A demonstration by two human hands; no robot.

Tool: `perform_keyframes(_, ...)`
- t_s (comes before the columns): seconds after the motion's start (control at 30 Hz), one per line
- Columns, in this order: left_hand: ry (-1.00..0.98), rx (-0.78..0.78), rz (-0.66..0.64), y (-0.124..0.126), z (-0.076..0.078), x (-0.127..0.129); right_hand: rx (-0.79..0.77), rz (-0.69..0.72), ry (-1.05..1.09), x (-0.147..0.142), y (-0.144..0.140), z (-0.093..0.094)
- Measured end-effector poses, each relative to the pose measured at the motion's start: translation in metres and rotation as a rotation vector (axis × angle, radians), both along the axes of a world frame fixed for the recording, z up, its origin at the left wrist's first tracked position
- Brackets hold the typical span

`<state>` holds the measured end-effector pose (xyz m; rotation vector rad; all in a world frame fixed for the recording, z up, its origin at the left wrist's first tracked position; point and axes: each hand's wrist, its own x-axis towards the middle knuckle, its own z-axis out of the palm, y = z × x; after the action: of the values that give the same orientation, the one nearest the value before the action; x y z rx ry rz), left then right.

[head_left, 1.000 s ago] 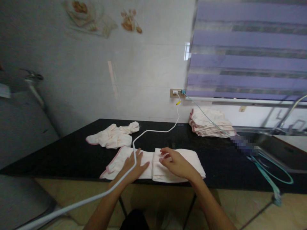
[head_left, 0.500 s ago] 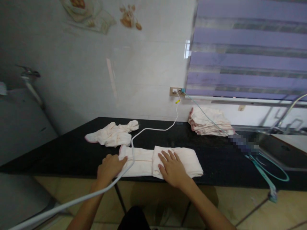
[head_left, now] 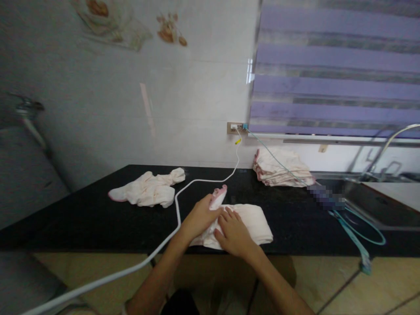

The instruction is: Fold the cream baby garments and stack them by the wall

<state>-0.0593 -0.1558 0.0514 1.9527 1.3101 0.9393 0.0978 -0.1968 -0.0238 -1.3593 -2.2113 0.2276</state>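
A cream cloth (head_left: pixel 257 222), partly folded into a strip, lies along the front edge of the black counter. My left hand (head_left: pixel 201 217) grips its left end, fingers closed, and holds that end lifted and turned over toward the middle. The pink-trimmed edge stands up past my fingers. Beside it, my right hand (head_left: pixel 234 232) rests flat on the cloth with its fingers apart. The two hands nearly meet, and the part of the cloth under them is hidden.
A crumpled cream cloth (head_left: pixel 147 189) lies on the counter (head_left: pixel 98 223) to the left. Folded cloths (head_left: pixel 280 168) are stacked at the back right. A white cable (head_left: pixel 177 205) crosses the counter from the outlet (head_left: pixel 237 127). Rightward are a teal strap (head_left: pixel 356 243) and a sink (head_left: pixel 367 203).
My left hand has moved right, carrying the cloth's left end up and over toward the middle. My right hand stays on the cloth. The view has shifted slightly.
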Motion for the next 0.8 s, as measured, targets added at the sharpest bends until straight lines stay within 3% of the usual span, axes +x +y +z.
perform_keyframes(0.1, -0.008, 0.022, -0.079, -0.007, -0.007, 0.037, 0.002, 0.084, 0.313, 0.009, 0.006, 0.005)
perform_keyframes(0.17, -0.038, 0.04, -0.075, -0.01, -0.011, 0.057, -0.051, 0.055, 0.588, 0.019, 0.011, 0.007)
perform_keyframes(0.27, -0.017, 0.051, -0.092, -0.017, -0.017, 0.078, -0.248, -0.083, 0.987, 0.04, 0.015, 0.009)
perform_keyframes(0.37, 0.167, 0.066, -0.157, -0.027, -0.024, 0.089, -0.467, -0.155, 1.209, 0.063, 0.015, 0.01)
perform_keyframes(0.43, 0.293, 0.097, -0.256, -0.036, -0.029, 0.091, -0.487, -0.203, 1.173, 0.075, 0.014, 0.011)
perform_keyframes(0.57, 0.375, 0.156, -0.38, -0.053, -0.031, 0.088, -0.263, -0.31, 0.766, 0.083, 0.011, 0.013)
perform_keyframes(0.7, 0.422, 0.202, -0.311, -0.057, -0.03, 0.073, -0.038, -0.384, 0.396, 0.078, 0.006, 0.025)
perform_keyframes(0.8, 0.306, 0.226, -0.201, -0.046, -0.033, 0.055, 0.143, -0.41, 0.206, 0.072, 0.001, 0.035)
